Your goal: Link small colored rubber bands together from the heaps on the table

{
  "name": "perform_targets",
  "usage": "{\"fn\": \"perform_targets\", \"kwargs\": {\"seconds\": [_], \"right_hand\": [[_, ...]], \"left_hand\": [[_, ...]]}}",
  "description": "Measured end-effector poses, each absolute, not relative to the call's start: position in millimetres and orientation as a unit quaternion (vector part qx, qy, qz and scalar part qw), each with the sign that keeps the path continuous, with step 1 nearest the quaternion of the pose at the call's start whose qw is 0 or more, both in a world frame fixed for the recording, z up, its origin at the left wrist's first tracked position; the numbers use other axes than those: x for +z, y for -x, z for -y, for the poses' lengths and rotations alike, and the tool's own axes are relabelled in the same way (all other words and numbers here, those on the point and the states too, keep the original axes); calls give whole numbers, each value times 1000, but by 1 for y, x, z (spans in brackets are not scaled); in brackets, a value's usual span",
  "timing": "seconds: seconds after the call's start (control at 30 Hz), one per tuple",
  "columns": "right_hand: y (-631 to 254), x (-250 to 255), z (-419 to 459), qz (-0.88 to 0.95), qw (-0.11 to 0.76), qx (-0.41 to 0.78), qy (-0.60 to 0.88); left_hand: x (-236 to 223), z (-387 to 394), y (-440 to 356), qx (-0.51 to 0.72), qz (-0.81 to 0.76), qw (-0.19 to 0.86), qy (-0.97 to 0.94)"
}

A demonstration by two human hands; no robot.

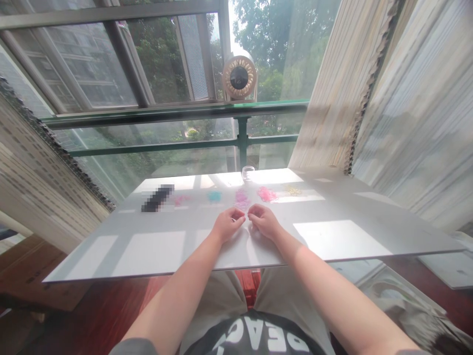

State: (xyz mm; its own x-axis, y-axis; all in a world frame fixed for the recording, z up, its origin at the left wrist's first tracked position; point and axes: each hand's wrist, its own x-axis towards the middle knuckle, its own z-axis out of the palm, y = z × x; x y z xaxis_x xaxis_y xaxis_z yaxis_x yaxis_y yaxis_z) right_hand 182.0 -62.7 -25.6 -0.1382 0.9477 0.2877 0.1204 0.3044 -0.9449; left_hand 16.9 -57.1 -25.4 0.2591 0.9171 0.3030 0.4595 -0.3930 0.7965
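Note:
My left hand (228,223) and my right hand (263,220) rest close together on the white table (332,236), fingertips almost touching. Both have their fingers curled in a pinch; anything between them is too small to make out. Just beyond the hands lie small heaps of beads in a row: pale pink (181,199), teal (214,196), lilac (241,198), bright pink (266,194) and yellow (293,190). The lilac heap is nearest to both hands.
A small clear glass cup (248,173) stands at the table's far edge. A dark blurred oblong (157,198) lies at the far left. A round fan (239,77) sits on the green window rail. Curtains hang at both sides.

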Motion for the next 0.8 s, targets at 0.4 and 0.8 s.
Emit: {"fn": "perform_targets", "kwargs": {"seconds": [0.4,0.8], "right_hand": [[-182,-26,62,634,503,399,432],[-191,-26,55,588,577,274,496]], "left_hand": [[-25,58,-17,390,-465,286,-741],[-21,16,-17,353,-552,75,-752]]}}
